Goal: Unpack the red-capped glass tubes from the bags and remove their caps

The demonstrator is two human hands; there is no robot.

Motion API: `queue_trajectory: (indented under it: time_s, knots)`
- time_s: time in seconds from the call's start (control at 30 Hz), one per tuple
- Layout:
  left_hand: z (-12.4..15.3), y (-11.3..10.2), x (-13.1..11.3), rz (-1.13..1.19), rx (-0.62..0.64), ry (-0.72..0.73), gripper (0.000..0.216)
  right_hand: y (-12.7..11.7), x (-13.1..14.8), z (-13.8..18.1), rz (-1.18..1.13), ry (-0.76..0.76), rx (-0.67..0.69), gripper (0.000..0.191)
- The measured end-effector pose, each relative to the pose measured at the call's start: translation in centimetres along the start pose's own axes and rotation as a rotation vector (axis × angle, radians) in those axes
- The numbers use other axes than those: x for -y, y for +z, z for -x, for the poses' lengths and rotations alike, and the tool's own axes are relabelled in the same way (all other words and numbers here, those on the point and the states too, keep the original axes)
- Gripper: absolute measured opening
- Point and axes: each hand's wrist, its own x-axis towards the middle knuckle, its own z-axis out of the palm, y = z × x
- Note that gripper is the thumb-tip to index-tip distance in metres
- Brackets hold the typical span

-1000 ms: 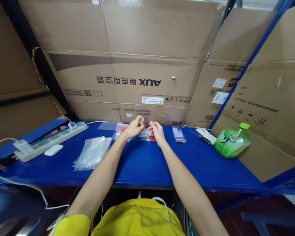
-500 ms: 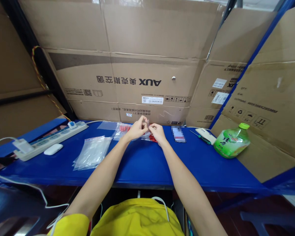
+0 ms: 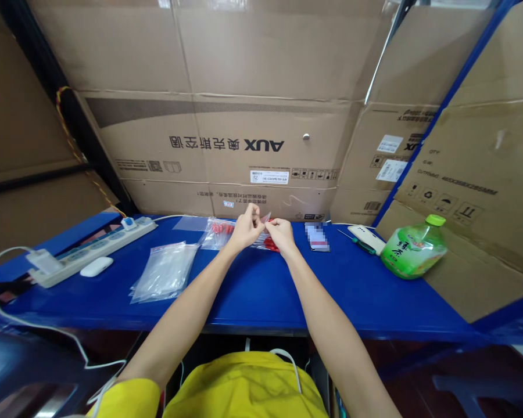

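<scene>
My left hand (image 3: 246, 229) and my right hand (image 3: 280, 233) meet above the back of the blue table, fingers pinched. Between them a piece of clear plastic bag (image 3: 267, 218) sticks up, gripped at its edge by both hands. Red-ended thin items (image 3: 271, 244) lie under and beside my right hand; their exact kind is too small to tell. Left of my left hand rests a clear bag with red items (image 3: 220, 227) in it. A stack of clear zip bags (image 3: 164, 271) lies nearer to me, by my left forearm.
On the blue table (image 3: 253, 290) a power strip (image 3: 100, 247) and a white case (image 3: 96, 266) lie at left. To the right are a phone (image 3: 317, 238), a green-handled screwdriver (image 3: 362, 245), a white device (image 3: 368, 238) and a green bottle (image 3: 414, 249). Cardboard (image 3: 226, 69) walls the back.
The clear plastic between my fingers now tilts to the right and shows more. My left hand has shifted slightly; both hands keep their pinch.
</scene>
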Motion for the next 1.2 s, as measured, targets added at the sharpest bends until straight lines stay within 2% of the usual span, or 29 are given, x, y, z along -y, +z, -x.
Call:
queue_trajectory:
  time_s: [0.13, 0.2, 0.37, 0.47, 0.53, 0.63, 0.83, 1.03, 1.2]
  knots:
    - [0.0, 0.5, -0.1, 0.001, -0.039, -0.020, 0.027, -0.1, 0.0, -0.2, 0.003, 0.034, -0.027, 0.015]
    - [0.0, 0.7, 0.3, 0.015, -0.033, -0.075, 0.025, -0.2, 0.0, -0.2, 0.036, 0.006, -0.046, 0.014]
    - [-0.3, 0.5, 1.4, -0.016, 0.138, -0.238, 0.007, -0.3, -0.3, -0.2, 0.102, -0.176, 0.004, 0.018]
    - [-0.5, -0.1, 1.6, -0.072, 0.166, -0.201, 0.026, -0.1, -0.2, 0.0, 0.174, -0.268, 0.065, 0.019]
    - [-0.6, -0.5, 1.6, -0.103, 0.166, -0.145, 0.031, -0.1, -0.1, 0.3, 0.233, -0.292, 0.084, 0.019]
    - [-0.7, -0.7, 1.4, -0.123, 0.165, -0.107, 0.031, -0.2, 0.2, 0.7, 0.341, -0.282, 0.088, 0.021]
    - [-0.5, -0.7, 1.2, -0.076, 0.165, -0.134, 0.035, -0.6, 0.5, 1.0, 0.481, -0.307, 0.119, 0.024]
    - [-0.2, -0.6, 1.2, -0.274, 0.167, -0.068, 0.032, -0.4, 0.5, 0.9, 0.490, -0.322, 0.088, 0.030]
    - [0.0, -0.3, 0.7, -0.455, 0.117, -0.102, 0.028, -0.3, 0.6, 0.8, 0.457, -0.296, 0.045, 0.027]
